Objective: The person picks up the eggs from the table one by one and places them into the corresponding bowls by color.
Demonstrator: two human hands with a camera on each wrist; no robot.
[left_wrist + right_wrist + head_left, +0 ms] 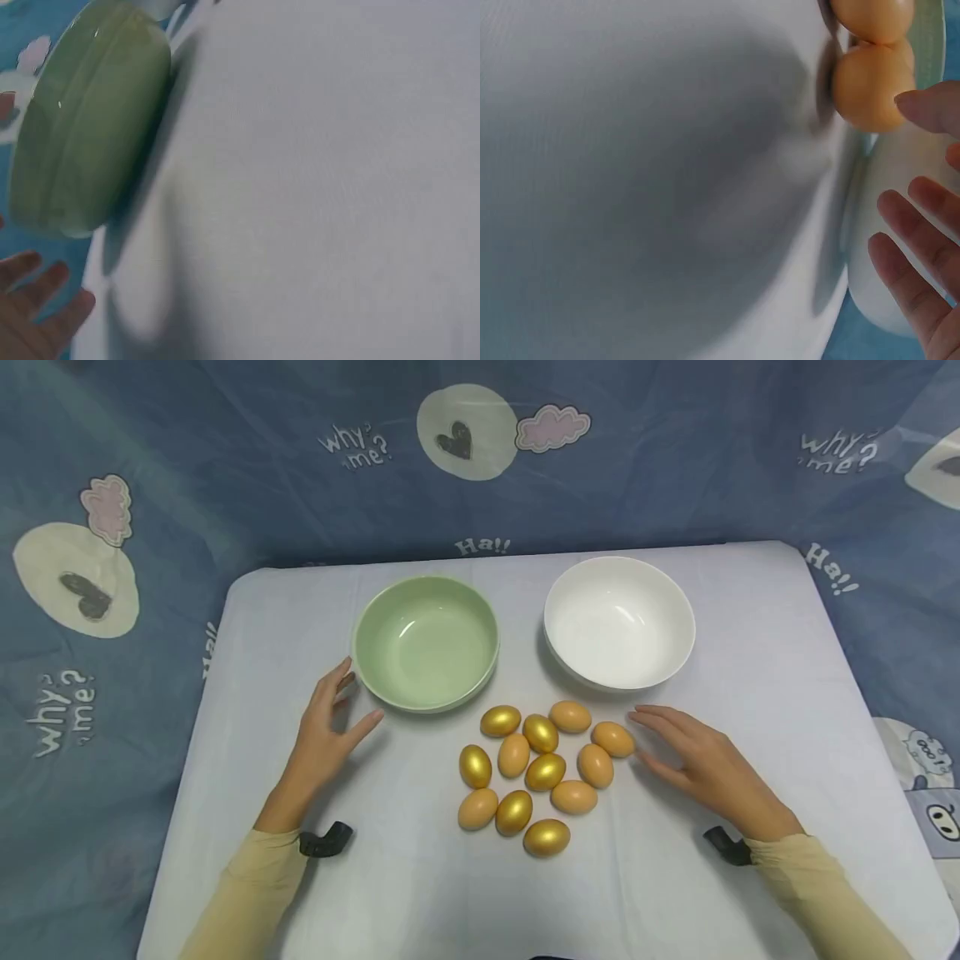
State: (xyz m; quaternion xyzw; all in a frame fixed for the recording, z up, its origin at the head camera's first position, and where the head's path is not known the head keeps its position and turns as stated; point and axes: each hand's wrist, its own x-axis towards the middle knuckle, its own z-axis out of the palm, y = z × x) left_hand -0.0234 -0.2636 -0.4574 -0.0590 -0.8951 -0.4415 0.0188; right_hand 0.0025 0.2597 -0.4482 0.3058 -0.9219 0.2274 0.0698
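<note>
Left hand (324,747) spread wide, at eight o'clock beside the green bowl (426,643); right hand (701,762), wide too, at three o'clock beside the eggs (545,772)!

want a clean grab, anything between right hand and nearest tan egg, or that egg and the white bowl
Nothing visible stands between the right hand and the tan egg, and only white tabletop shows between that egg and the white bowl.
</note>
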